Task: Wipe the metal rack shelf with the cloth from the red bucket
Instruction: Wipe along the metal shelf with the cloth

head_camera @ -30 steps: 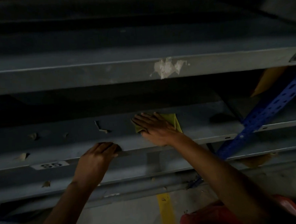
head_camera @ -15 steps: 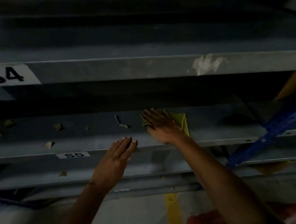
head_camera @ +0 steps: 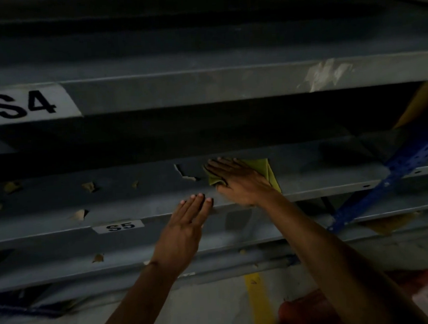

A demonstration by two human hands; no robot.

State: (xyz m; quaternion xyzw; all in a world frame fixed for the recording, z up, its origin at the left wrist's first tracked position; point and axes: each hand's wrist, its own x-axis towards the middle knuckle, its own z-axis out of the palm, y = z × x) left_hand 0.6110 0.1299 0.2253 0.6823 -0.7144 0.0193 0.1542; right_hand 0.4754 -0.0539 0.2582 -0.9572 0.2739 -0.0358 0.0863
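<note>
At nine to ten o'clock a white label reading S4 (head_camera: 26, 104) sits on the front edge of the upper shelf (head_camera: 203, 86). Below it, the metal rack shelf (head_camera: 140, 199) runs across the middle of the view, with torn paper scraps (head_camera: 89, 186) scattered over its left part and a small S5 label (head_camera: 118, 226) on its front lip at about eight o'clock. Just right of that label, near the centre, the left hand (head_camera: 184, 228) lies flat with straight fingers, released, its fingertips (head_camera: 197, 197) resting on the shelf's front edge and holding nothing. Just beside it toward one o'clock, the right hand (head_camera: 241, 180) is spread palm down, pressing a folded yellow-green cloth (head_camera: 264, 168) onto the shelf surface; the cloth pokes out to the left and right of the hand. A curled paper strip (head_camera: 185, 175) lies on the shelf just left of the cloth. At three o'clock a blue perforated rack upright (head_camera: 384, 181) slants across the shelves. At five o'clock, on the floor beside a yellow floor line (head_camera: 258, 307), the red bucket (head_camera: 307, 311) shows partly behind the right forearm.
</note>
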